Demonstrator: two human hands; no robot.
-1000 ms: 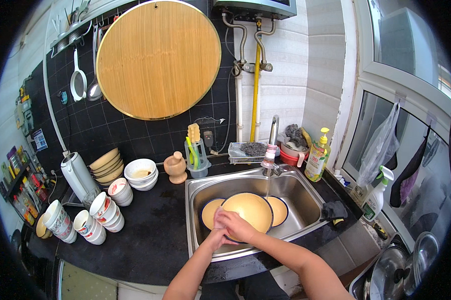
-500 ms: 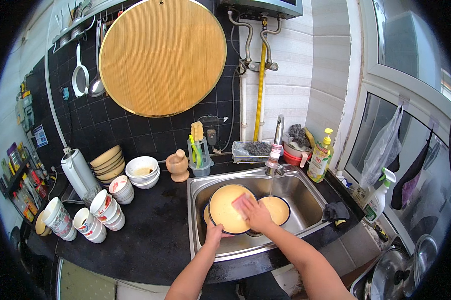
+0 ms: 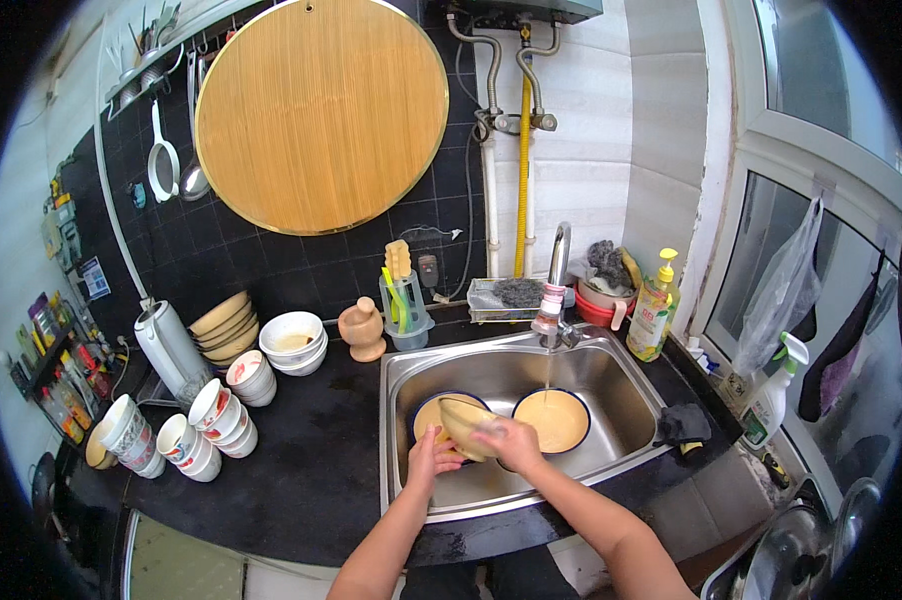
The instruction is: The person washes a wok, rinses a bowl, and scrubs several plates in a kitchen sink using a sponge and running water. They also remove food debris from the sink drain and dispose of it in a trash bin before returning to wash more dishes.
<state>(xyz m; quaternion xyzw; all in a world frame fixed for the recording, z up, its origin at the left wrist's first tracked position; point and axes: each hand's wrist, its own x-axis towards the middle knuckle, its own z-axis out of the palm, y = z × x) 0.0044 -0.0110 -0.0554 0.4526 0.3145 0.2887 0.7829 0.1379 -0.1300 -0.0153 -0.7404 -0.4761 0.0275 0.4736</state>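
Observation:
A cream enamel bowl (image 3: 461,426) with a dark rim is tipped steeply on its side above the left half of the sink, blurred by motion. My left hand (image 3: 431,459) is at its lower left, fingers curled against it. My right hand (image 3: 512,443) grips its right side; its fingertips are smeared, and the pink sponge cannot be made out clearly. Beneath and behind the tilted one, a second cream bowl (image 3: 428,413) sits partly hidden in the sink. To the right, another cream bowl (image 3: 553,420) stands under a thin stream from the faucet (image 3: 559,262).
The steel sink (image 3: 626,385) has a black cloth (image 3: 682,425) on its right edge and a soap pump bottle (image 3: 653,312) behind. Left on the black counter stand stacked patterned bowls (image 3: 214,408), white bowls (image 3: 293,343), a wooden mortar (image 3: 362,330) and a utensil holder (image 3: 408,320).
The held bowl has turned from facing up to steeply tilted. My right hand has moved from wiping inside it with the pink sponge to its right side. The view has shifted slightly.

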